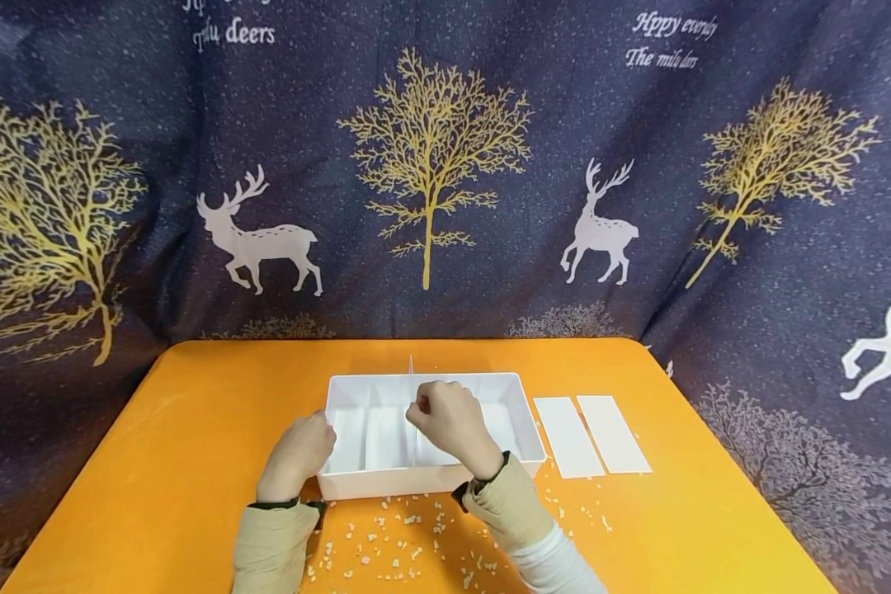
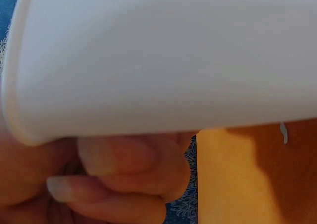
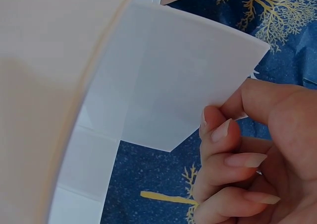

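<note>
Orange surface (image 1: pixel 193 429) bears a white tray (image 1: pixel 386 482), long axis left-right; the left hand (image 1: pixel 299 450) grips its left end, the right hand (image 1: pixel 453 419) pinches a divider (image 3: pixel 183 75) standing crosswise mid-tray.

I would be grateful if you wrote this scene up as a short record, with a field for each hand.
Container: white box, open-topped, on the orange table
Left hand: holds the box's left end
Right hand: pinches a white divider by its edge
Divider position: upright, crosswise, its far end jutting above the box's back wall
Loose pieces: two white panels, side by side, right of the box
Scatter: pale bits before the box
</note>
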Action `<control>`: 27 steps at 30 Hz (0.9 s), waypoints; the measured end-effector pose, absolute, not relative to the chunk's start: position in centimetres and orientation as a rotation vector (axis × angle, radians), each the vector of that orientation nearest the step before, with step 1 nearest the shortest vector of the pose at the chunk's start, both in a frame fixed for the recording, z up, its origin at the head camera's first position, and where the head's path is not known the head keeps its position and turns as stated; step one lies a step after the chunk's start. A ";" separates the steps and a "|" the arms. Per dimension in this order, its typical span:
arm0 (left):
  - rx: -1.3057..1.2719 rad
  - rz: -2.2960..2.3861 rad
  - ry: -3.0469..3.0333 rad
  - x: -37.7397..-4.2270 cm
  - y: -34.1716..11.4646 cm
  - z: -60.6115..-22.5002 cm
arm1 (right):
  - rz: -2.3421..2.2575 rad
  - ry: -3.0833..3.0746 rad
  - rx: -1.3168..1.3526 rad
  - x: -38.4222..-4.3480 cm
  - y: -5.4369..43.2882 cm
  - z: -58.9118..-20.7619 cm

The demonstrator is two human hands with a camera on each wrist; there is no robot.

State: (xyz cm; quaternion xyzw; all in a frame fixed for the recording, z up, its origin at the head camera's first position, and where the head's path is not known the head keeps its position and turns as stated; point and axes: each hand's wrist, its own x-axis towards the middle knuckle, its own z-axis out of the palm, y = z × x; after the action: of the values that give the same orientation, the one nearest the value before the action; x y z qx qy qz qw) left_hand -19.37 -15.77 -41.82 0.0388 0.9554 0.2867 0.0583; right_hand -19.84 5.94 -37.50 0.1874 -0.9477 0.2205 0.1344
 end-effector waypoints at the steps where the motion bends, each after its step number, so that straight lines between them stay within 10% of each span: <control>1: 0.120 0.866 2.898 -19.4 -15.8 -41.8 | 0.639 -2.748 0.542 -19.8 5.9 -37.5; 27: 0.133 0.872 2.906 -19.4 -15.8 -42.0 | 0.640 -2.769 0.511 -19.8 6.0 -37.1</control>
State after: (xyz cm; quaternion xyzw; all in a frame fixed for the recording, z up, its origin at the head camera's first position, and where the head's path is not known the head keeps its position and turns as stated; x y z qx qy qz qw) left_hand -19.39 -15.84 -42.04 0.0437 0.9556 0.2868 0.0523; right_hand -19.77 5.97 -37.05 0.1755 -0.9512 0.2199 0.1268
